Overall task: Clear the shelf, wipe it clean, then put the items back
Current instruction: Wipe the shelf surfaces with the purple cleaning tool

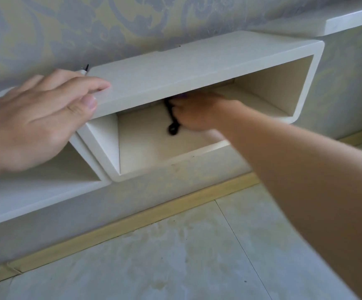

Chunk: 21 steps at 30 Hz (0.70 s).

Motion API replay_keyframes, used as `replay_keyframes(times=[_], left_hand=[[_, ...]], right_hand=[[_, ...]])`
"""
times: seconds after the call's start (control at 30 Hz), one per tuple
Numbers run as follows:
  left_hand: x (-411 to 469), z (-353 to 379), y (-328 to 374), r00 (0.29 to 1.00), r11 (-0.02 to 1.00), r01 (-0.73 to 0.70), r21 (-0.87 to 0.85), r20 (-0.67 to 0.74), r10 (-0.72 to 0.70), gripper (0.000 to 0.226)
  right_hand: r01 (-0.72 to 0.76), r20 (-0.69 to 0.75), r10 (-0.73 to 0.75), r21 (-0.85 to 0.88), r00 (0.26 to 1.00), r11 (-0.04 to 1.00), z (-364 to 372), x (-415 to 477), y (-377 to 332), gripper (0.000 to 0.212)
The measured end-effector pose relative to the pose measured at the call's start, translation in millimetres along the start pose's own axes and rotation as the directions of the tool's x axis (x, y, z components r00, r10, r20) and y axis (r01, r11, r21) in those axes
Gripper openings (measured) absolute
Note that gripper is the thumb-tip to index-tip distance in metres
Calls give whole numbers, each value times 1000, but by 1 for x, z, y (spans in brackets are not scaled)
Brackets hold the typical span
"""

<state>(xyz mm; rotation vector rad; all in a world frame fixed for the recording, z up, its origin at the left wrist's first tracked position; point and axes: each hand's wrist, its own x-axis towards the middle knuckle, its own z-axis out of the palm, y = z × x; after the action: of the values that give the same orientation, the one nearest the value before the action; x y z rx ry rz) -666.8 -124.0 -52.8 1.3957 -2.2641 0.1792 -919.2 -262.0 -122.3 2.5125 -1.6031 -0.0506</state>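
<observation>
on my feed the white box shelf [197, 68] hangs on the patterned wall [89, 29], its front open toward me. my left hand [35, 122] rests on the left end of the shelf's top board; its fingers [93, 84] lie straight and close together on top, and the thumb presses against the front edge.

my right hand [197, 113] reaches inside the shelf, near the middle of the opening. its fingers are curled into a fist round a black cord [172, 124], whose looped end hangs down from the left side of the fist to just above the shelf floor. a sliver of something purple [184, 95] shows above the knuckles, right under the top board; it is too blurred for me to tell what it is or whether the hand holds it.

a thin white pen-like thing with a dark tip [84, 69] pokes out behind the left hand, against the wall. a second white shelf [24, 198] sits lower at left, touching the first one's corner. below lie a pale wooden baseboard [132, 221] and a tiled floor [175, 256].
</observation>
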Motion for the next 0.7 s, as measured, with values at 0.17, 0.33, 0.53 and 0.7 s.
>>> replay_keyframes(times=[0.17,0.33,0.53,0.7], left_hand=[[-1,0,5,998,997,67,36,19,-67,53],[3,-2,7,989,989,120,87,74,-127,61],[1,-5,8,985,987,141,77,87,-148,64],[2,-8,9,974,980,167,107,134,-180,69]], right_hand=[[-324,67,321,54,945,944,14,-22,79,50],[-176,80,172,52,982,983,4,-21,10,103],[3,-57,17,327,998,945,-4,-39,-131,59],[-231,33,228,111,973,967,9,-79,0,53]])
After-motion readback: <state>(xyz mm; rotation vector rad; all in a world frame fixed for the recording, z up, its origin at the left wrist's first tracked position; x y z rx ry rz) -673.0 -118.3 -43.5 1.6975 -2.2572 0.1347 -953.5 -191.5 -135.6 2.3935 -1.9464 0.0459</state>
